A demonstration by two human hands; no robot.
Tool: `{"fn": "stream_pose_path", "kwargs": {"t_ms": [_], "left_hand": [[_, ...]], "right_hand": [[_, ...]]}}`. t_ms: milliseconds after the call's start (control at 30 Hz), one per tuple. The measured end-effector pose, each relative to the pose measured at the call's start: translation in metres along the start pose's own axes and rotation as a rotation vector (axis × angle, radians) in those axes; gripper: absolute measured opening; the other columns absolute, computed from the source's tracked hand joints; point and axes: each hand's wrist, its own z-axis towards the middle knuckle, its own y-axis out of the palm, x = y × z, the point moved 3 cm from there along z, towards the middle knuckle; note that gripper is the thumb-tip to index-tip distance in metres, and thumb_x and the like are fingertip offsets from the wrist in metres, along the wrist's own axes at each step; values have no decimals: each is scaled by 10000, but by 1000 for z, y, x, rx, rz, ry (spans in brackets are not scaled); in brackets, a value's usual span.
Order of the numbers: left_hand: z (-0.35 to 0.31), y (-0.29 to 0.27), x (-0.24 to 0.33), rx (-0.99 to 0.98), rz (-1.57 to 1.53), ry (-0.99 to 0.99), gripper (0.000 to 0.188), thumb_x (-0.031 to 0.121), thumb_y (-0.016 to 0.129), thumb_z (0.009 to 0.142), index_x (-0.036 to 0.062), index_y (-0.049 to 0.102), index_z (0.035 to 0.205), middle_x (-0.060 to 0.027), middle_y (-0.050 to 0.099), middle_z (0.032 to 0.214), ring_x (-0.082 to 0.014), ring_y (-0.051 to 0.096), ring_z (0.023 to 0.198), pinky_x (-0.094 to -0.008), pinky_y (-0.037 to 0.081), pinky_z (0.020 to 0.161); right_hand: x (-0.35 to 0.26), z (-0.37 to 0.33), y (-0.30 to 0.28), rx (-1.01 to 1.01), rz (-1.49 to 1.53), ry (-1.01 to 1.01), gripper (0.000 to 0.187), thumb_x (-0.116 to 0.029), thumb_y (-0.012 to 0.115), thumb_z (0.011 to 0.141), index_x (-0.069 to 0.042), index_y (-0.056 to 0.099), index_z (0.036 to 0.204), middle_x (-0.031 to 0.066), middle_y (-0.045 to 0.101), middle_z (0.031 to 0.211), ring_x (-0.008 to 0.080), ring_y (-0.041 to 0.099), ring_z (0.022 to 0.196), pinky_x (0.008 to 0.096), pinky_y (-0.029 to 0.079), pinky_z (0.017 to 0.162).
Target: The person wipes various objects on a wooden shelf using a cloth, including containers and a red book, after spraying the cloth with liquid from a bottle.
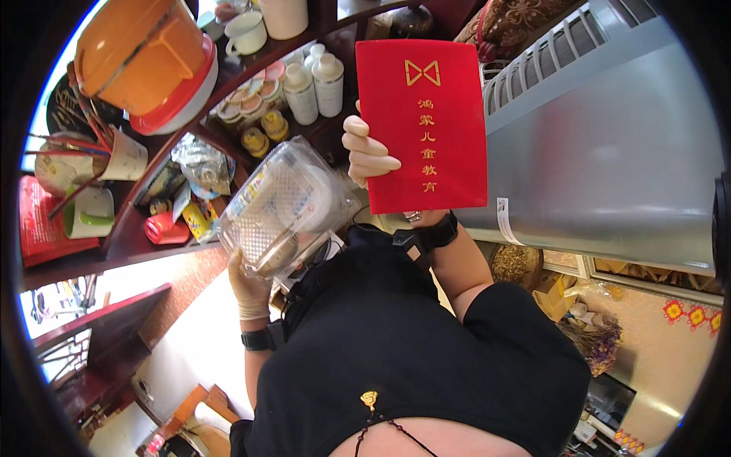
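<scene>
My right hand [369,153], in a pale glove, holds up a flat red envelope [458,145] with gold print and a gold emblem. Its fingers wrap round the left edge onto the front; the thumb is hidden behind. Lower and to the left, my left hand [249,286], also gloved, grips a corner of a clear plastic clamshell container [263,202]. Ridged walls and pale round shapes show through the plastic, but I cannot make out what they are. The container is tilted in front of the shelves.
Dark red shelves [122,242] on the left carry an orange tub [141,57], white bottles [327,84], a white mug [246,33] and a cup of brushes [126,155]. A large grey metallic appliance [601,152] fills the right. Dried flowers [598,339] are at the lower right.
</scene>
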Motion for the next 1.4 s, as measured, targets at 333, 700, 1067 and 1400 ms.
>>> {"fn": "stream_pose_path", "kwargs": {"t_ms": [333, 700, 1067, 1400], "left_hand": [[-26, -14, -2, 134, 31, 43, 649, 393, 546, 824, -15, 371, 1297, -197, 487, 1239, -326, 515, 1103, -422, 445, 915], [-58, -35, -7, 174, -51, 127, 650, 389, 547, 813, -5, 381, 1302, -196, 491, 1252, -349, 501, 1127, -484, 413, 948], [-69, -42, -2, 158, -79, 151, 601, 300, 530, 811, -11, 386, 1306, -177, 490, 1272, -341, 480, 1163, -491, 377, 985], [-52, -32, 10, 123, 19, 125, 587, 346, 524, 831, -26, 416, 1272, -181, 530, 1216, -314, 529, 1105, -435, 414, 955]], "right_hand": [[-6, -32, -4, 377, -163, 25, 486, -268, 448, 924, 89, 353, 1241, 69, 480, 846, 92, 460, 659, 196, 395, 599], [-5, -52, -30, 613, -638, 52, 675, -586, 396, 899, -51, 414, 1310, 125, 604, 846, 165, 465, 520, 233, 363, 463], [39, -37, -17, 517, -517, 69, 640, -505, 455, 887, -61, 359, 1338, 158, 435, 1338, 248, 503, 1155, 363, 441, 950], [-12, -44, -43, 696, -385, -404, 622, -530, 477, 872, -71, 407, 1286, 127, 493, 1268, 235, 521, 1120, 367, 449, 934]]}}
